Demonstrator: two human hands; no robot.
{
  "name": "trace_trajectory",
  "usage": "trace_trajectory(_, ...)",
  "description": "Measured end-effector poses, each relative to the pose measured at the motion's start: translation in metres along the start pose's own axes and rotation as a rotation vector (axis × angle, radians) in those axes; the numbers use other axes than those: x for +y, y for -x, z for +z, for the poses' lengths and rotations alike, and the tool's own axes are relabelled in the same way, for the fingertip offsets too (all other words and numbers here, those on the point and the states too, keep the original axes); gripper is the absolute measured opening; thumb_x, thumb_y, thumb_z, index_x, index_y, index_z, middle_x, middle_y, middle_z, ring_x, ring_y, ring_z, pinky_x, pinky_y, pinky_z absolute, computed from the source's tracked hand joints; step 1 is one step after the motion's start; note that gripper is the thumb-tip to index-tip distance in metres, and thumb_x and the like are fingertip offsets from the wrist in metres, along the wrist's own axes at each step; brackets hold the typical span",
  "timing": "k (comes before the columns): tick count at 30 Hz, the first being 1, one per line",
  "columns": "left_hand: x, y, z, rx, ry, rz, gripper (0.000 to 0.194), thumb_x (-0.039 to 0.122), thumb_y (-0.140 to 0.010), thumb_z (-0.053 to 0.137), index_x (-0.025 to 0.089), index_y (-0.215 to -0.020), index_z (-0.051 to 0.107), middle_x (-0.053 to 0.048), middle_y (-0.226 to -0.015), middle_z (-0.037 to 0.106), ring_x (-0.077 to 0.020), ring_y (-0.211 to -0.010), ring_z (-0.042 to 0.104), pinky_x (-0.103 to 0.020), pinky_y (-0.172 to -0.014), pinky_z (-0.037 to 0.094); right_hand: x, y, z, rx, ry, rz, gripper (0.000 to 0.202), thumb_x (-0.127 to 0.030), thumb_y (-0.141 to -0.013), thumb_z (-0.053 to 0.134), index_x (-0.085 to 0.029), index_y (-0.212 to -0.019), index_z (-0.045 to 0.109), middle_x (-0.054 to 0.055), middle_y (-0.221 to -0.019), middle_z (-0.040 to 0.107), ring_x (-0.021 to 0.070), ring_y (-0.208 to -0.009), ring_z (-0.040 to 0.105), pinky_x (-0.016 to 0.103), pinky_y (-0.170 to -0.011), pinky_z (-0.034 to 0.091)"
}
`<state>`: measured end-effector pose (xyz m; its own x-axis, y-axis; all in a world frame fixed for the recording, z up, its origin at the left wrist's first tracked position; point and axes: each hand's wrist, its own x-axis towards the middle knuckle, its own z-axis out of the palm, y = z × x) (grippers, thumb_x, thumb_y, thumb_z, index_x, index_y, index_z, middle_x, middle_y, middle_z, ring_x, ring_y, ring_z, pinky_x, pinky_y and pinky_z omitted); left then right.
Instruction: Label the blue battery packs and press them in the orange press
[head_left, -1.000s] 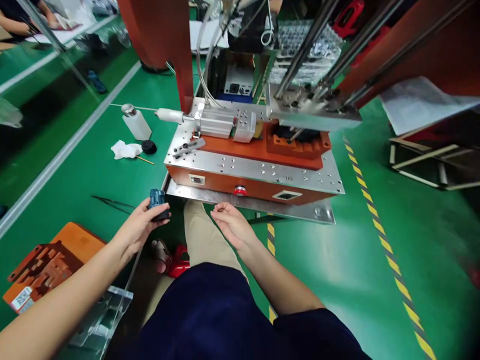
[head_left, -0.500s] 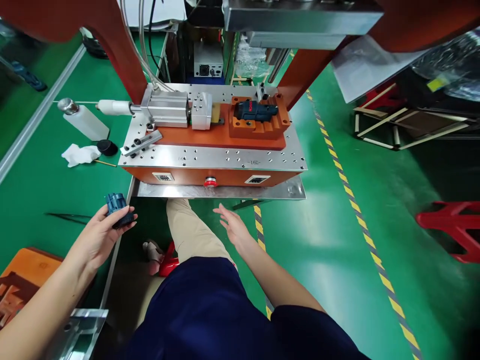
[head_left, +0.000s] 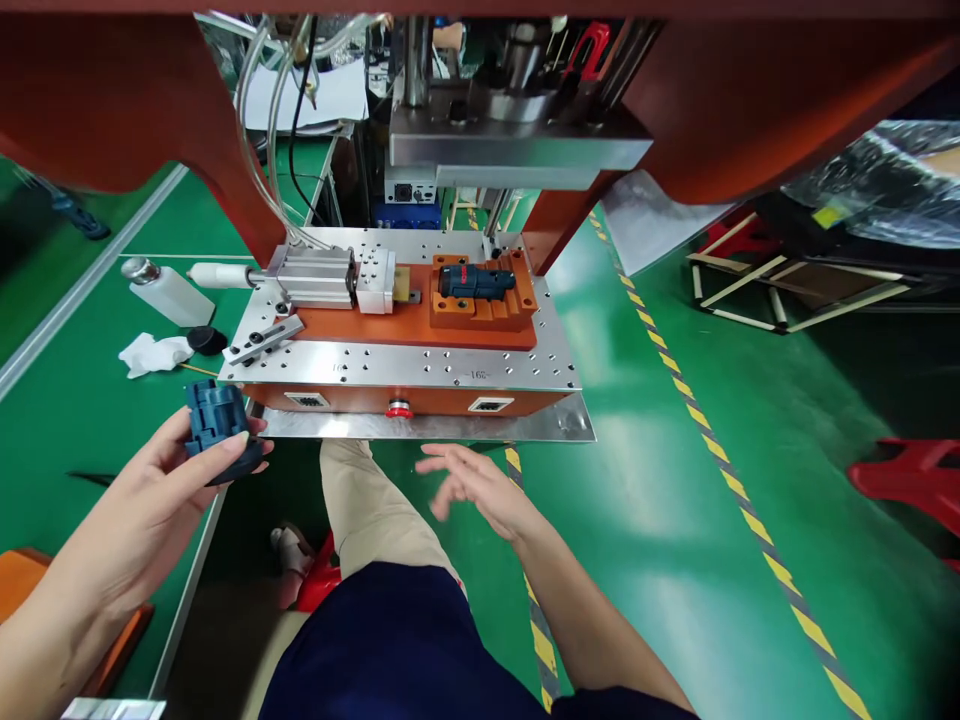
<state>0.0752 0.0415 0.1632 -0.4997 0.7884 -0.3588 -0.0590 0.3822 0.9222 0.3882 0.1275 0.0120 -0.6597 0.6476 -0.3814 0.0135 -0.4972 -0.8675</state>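
Raised blue part (head_left: 217, 425), L fingers (head_left: 229, 448) round it

The left hand (head_left: 154, 500) wraps the lower back of the dark blue plastic part (head_left: 217, 425), so the side against the palm is hidden, and the forearm behind it runs off the bottom-left corner. The right hand (head_left: 480, 490) is smeared by motion (its fingers (head_left: 442, 475) blur into one another), so their spread cannot be told. Just left of the left hand's wrist, an orange block (head_left: 19, 580) is cut by the picture's edge. Ahead of both hands, the small labels (head_left: 489, 404) on the jig's orange front are too small to read, and the press head (head_left: 510, 150) above is cropped by the top edge.
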Motion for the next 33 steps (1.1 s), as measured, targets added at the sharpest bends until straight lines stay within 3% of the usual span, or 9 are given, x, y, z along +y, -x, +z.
trace_trajectory(3, 0.013, -0.002, 0.018, -0.065, -0.048, 0.054, 0.055, 0.049, -0.070, 0.086, 0.030, -0.118, 0.070, -0.005, -0.122, 0.072, -0.0299, -0.114, 0.066, -0.030, -0.092, 0.058, -0.050, 0.022, -0.006, -0.082, 0.383, -0.158, 0.050, -0.048, -0.098, 0.059, -0.035, -0.145, 0.050, 0.007, -0.133, 0.065, 0.0074, -0.048, 0.058, 0.031, -0.058, 0.053)
trace_trajectory(6, 0.026, -0.012, 0.043, -0.146, -0.104, 0.126, 0.069, 0.047, -0.062, 0.091, 0.028, -0.125, 0.068, -0.006, -0.125, 0.071, -0.0319, -0.116, 0.064, -0.031, -0.093, 0.057, -0.110, 0.020, -0.015, 0.270, 0.735, -0.708, 0.017, -0.034, -0.098, 0.061, -0.031, -0.107, 0.075, 0.002, -0.097, 0.073, 0.0179, -0.080, 0.067, 0.036, -0.079, 0.054)
trace_trajectory(8, 0.037, -0.020, 0.060, -0.174, -0.111, 0.192, 0.075, 0.044, -0.056, 0.095, 0.026, -0.123, 0.069, -0.007, -0.122, 0.071, -0.0334, -0.113, 0.066, -0.033, -0.091, 0.057, -0.150, 0.000, -0.025, 0.564, 0.915, -0.995, 0.016, -0.029, -0.096, 0.061, -0.031, -0.103, 0.075, 0.003, -0.101, 0.072, 0.0228, -0.098, 0.064, 0.043, -0.093, 0.050)
trace_trajectory(10, 0.047, -0.029, 0.076, -0.225, -0.120, 0.290, 0.072, 0.041, -0.055, 0.095, 0.025, -0.120, 0.070, -0.008, -0.120, 0.072, -0.0336, -0.111, 0.066, -0.035, -0.091, 0.056, -0.185, -0.031, -0.038, 0.672, 1.091, -1.053, 0.024, -0.028, -0.090, 0.065, -0.027, -0.113, 0.072, 0.006, -0.116, 0.068, 0.0283, -0.114, 0.057, 0.049, -0.103, 0.044)
trace_trajectory(15, 0.067, -0.041, 0.103, -0.328, -0.219, 0.472, 0.056, 0.040, -0.067, 0.087, 0.024, -0.119, 0.073, -0.007, -0.120, 0.072, -0.0343, -0.114, 0.065, -0.044, -0.104, 0.050, -0.230, -0.090, -0.065, 0.412, 1.382, -0.755, 0.028, -0.019, -0.071, 0.074, -0.020, -0.099, 0.072, 0.009, -0.109, 0.069, 0.0348, -0.113, 0.057, 0.055, -0.105, 0.041)
trace_trajectory(19, 0.080, -0.053, 0.125, -0.328, -0.344, 0.644, 0.049, 0.039, -0.071, 0.084, 0.024, -0.116, 0.074, -0.007, -0.121, 0.072, -0.0335, -0.111, 0.066, -0.045, -0.101, 0.052, -0.222, -0.083, -0.066, 0.459, 1.192, -0.817, 0.030, -0.025, -0.081, 0.070, -0.022, -0.110, 0.069, 0.009, -0.112, 0.070, 0.0307, -0.110, 0.062, 0.050, -0.099, 0.047)
trace_trajectory(25, 0.107, -0.091, 0.179, -0.394, -0.700, 0.911, 0.046, 0.023, -0.080, 0.076, 0.024, -0.126, 0.070, -0.008, -0.122, 0.073, -0.0333, -0.113, 0.067, -0.045, -0.102, 0.050, -0.165, -0.027, -0.054, 0.925, 0.766, -1.042, 0.038, -0.032, -0.091, 0.063, -0.024, -0.128, 0.060, 0.009, -0.128, 0.065, 0.0268, -0.120, 0.060, 0.046, -0.105, 0.048)
trace_trajectory(30, 0.110, -0.120, 0.209, -0.454, -0.880, 0.922, 0.039, 0.026, -0.086, 0.070, 0.023, -0.125, 0.070, -0.009, -0.124, 0.073, -0.0341, -0.114, 0.068, -0.045, -0.102, 0.050, -0.111, 0.013, -0.077, 1.074, 0.379, -0.926, 0.049, -0.042, -0.088, 0.070, -0.020, -0.130, 0.060, 0.013, -0.127, 0.066, 0.0276, -0.116, 0.064, 0.047, -0.105, 0.051)
trace_trajectory(33, 0.097, -0.130, 0.220, -0.460, -0.918, 0.945, 0.046, 0.035, -0.093, 0.063, 0.018, -0.135, 0.063, -0.015, -0.140, 0.062, -0.0355, -0.131, 0.057, -0.048, -0.112, 0.041, -0.090, 0.026, -0.100, 1.150, 0.267, -0.832, 0.054, -0.047, -0.083, 0.075, -0.019, -0.128, 0.062, 0.013, -0.123, 0.068, 0.0281, -0.112, 0.066, 0.048, -0.105, 0.049)
